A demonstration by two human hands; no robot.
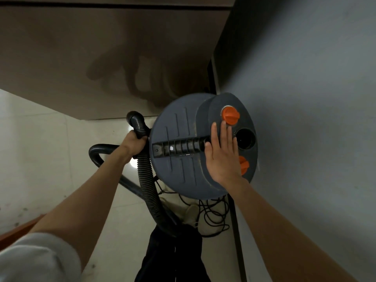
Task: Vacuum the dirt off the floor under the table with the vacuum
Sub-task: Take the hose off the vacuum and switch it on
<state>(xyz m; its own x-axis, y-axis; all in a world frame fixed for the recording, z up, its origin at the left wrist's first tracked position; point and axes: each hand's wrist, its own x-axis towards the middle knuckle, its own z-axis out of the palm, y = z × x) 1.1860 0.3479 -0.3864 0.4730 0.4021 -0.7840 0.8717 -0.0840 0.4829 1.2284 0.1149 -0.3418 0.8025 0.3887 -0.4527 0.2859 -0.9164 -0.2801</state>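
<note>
The vacuum [183, 143] is a round grey canister seen from above, with a black carry handle across its lid, two orange knobs and a black port. It stands on the pale floor beside a grey wall. My right hand [221, 153] lies flat on the lid with fingers spread, over the end of the handle, fingertips just below the upper orange knob [231, 117]. My left hand [133, 144] grips the black ribbed hose [147, 180] at the canister's left side. The hose loops up past my fist and runs down toward my legs.
A brown table top [101, 58] fills the upper left, its edge just beyond the vacuum. The grey wall [305, 98] runs down the right side. Black power cord [213, 212] lies coiled on the tiled floor [40, 159] below the canister, near my feet. A reddish edge [20, 226] shows at lower left.
</note>
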